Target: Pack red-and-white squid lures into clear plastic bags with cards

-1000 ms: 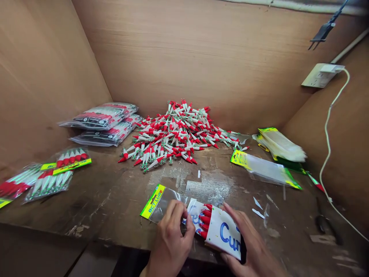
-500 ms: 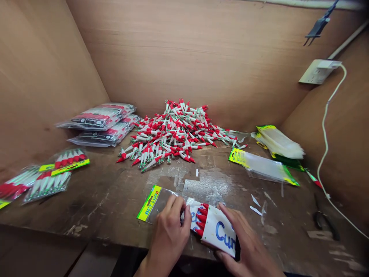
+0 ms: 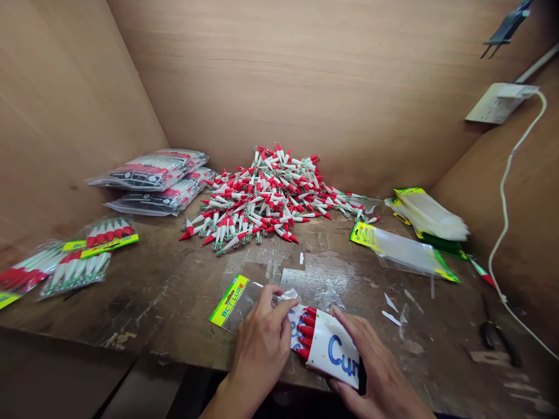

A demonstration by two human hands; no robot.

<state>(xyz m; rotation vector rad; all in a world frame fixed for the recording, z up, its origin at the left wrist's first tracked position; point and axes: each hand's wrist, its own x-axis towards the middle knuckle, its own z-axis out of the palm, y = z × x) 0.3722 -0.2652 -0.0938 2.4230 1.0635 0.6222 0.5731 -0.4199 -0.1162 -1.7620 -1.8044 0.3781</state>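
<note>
My right hand (image 3: 378,366) grips a folded white sleeve (image 3: 334,352) with blue lettering, thumb above and fingers below. Several red lure tips (image 3: 308,329) stick out of its left end. My left hand (image 3: 264,337) is closed on the near end of a clear plastic bag (image 3: 251,299), where the bag meets the sleeve. Its fingertips partly hide that end. The bag's yellow header (image 3: 229,301) reads BCT LURE and lies on the table to the left.
A big heap of red and white lures (image 3: 266,198) lies at the back. Filled packs (image 3: 148,177) are stacked behind left, with smaller filled bags (image 3: 81,265) nearer. Flat bags (image 3: 406,250) lie right, and black-handled pliers (image 3: 500,337) sit near the white cable (image 3: 502,233).
My left fingers have shifted and spread a little at the bag's end, lifting its clear film. The right hand keeps its hold on the sleeve. The whole view has turned slightly.
</note>
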